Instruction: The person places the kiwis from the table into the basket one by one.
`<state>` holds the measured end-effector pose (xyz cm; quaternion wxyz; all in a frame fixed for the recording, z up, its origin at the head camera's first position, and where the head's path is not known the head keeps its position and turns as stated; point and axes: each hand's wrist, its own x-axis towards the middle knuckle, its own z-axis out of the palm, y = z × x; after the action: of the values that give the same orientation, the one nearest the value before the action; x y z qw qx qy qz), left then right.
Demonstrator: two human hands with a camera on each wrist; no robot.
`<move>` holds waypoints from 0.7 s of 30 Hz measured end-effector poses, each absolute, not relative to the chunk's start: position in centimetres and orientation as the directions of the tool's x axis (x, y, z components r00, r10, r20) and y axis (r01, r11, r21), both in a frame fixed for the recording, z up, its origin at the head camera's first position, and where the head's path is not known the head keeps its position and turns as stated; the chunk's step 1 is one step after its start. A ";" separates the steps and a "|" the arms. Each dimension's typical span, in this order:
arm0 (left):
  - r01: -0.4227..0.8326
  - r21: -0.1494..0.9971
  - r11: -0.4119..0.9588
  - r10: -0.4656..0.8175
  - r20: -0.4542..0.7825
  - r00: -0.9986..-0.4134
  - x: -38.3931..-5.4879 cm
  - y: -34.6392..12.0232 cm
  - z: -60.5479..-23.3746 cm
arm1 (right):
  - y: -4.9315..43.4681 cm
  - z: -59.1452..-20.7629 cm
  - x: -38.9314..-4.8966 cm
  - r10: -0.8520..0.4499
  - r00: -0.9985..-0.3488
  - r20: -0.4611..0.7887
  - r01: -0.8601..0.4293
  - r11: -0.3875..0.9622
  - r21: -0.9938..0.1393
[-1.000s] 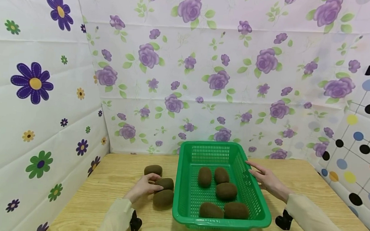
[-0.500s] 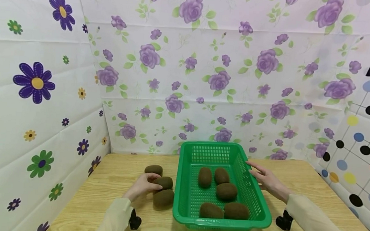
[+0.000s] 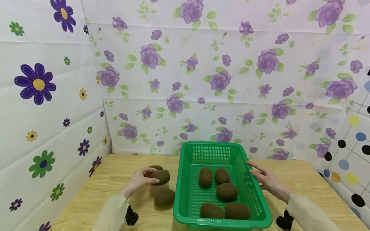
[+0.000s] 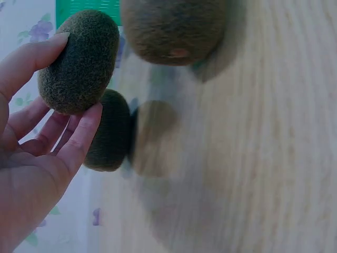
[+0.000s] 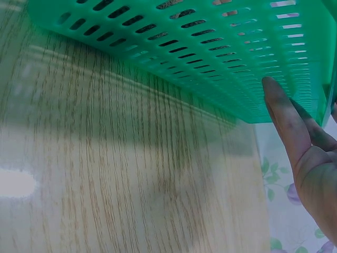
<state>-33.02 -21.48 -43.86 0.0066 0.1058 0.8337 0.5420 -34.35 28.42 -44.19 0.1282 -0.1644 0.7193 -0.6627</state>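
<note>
My left hand [image 3: 137, 180] pinches a brown kiwi [image 3: 160, 176] and holds it just above the wooden table [image 3: 114, 181], left of the green basket [image 3: 248, 220]. The left wrist view shows the held kiwi [image 4: 80, 61] between thumb and fingers. Another kiwi [image 3: 164, 197] lies on the table nearer me, and one kiwi [image 3: 155, 167] sits behind the lifted one, partly hidden. Several kiwis [image 3: 227, 191] lie inside the basket. My right hand [image 3: 264, 179] rests with straight fingers [image 5: 284, 116] against the basket's right wall [image 5: 210, 42].
Flowered cloth walls [image 3: 187, 67] close the table at the back and left; a dotted panel [image 3: 357, 137] stands at the right. Bare wood [image 3: 297, 175] lies right of the basket and along the front left edge.
My left hand has lifted the middle kiwi off the table and raised it slightly away from me. The right hand and the basket have stayed put.
</note>
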 end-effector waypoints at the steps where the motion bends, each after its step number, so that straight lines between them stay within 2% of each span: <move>1: 0.165 0.907 0.388 0.176 0.103 -0.979 -33.1 -21.6 -43.7 | 28.4 -44.2 -34.3 -0.407 -0.913 0.034 -0.066 0.065 -0.996; 13: 0.155 0.912 0.379 0.162 0.100 -0.982 -33.4 -21.4 -40.4 | 28.4 -44.2 -34.4 -0.398 -0.917 0.029 -0.060 0.064 -0.996; 21: 0.217 0.901 0.377 0.205 0.147 -0.968 -33.7 -20.8 -38.3 | 28.4 -44.1 -34.3 -0.418 -0.907 0.045 -0.077 0.060 -0.995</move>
<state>-33.68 -20.78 -38.34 -0.0054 0.1273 0.8297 0.5435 -34.33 28.42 -44.12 0.1286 -0.1727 0.7165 -0.6635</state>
